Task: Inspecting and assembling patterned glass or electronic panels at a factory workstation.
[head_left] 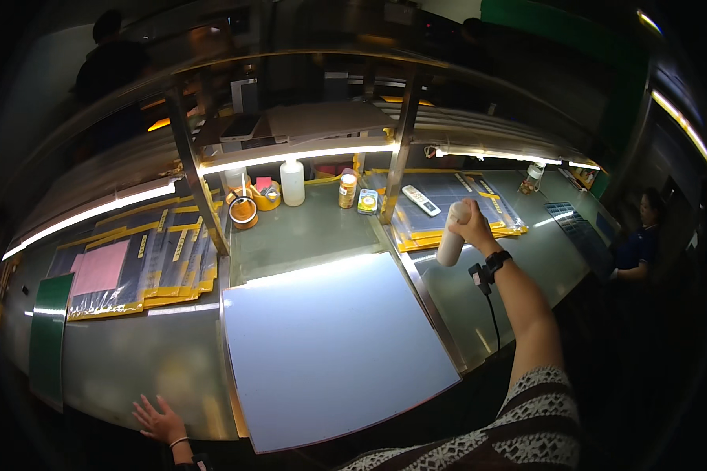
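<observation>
My right hand point(474, 226) is wrapped around the upper part of a pale, cylindrical bottle point(450, 248), lifted over the right part of the bench. The bottle is tilted, its lower end toward me. My left hand point(161, 422) holds nothing, its fingers spread at the near left edge of the bench. Between the two hands a large bluish-white panel point(334, 349) lies flat, its near edge close to me. A dark band with a small box and a black cable is on my right wrist.
Yellow-edged plastic film sleeves point(161, 259) lie at left beside a green board point(51, 334). Behind the panel stand a white bottle point(292, 184), an orange cup point(243, 212) and a small jar point(347, 191). A remote-like device point(422, 201) rests at right. Another person point(640, 243) is at far right.
</observation>
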The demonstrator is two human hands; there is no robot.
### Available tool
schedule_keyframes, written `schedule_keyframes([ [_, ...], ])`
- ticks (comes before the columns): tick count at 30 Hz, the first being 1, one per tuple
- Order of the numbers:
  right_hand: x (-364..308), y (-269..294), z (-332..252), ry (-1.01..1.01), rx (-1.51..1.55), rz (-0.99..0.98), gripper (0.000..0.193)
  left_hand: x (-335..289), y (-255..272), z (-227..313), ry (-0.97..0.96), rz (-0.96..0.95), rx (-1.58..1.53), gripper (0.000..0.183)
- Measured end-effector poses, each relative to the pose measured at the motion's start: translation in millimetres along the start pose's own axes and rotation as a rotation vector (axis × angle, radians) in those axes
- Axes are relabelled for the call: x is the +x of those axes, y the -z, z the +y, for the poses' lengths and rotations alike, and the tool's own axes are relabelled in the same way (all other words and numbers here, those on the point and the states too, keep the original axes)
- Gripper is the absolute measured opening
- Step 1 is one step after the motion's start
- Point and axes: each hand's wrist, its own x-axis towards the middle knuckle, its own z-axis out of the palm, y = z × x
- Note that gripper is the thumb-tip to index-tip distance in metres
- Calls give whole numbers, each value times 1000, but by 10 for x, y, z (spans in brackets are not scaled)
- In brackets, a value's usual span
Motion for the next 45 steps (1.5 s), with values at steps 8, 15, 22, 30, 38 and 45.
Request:
schedule_keyframes([
  [8, -114, 4, 260, -118, 9, 69, 68, -11, 24, 6, 0, 27, 13, 48],
  [15, 202, -236, -417, 330, 200, -49, 64, -33, 88, 19, 55, -31, -1, 47],
  [22, 877, -1412, -837, 397, 311, -101, 67, -41, 78, 77, 31, -42, -61, 48],
  [30, 1173, -2103, -1127, 139, 127, -155, 33, -56, 70, -43, 29, 1, -130, 49],
  [38, 1169, -1928, -1209, 221, -195, -250, 89, -37, -23, -27, 4, 50, -267, 53],
  [45, 601, -1606, -2519, 674, 43, -540, 34, -94, 9, -88, -3, 73, -308, 56],
])
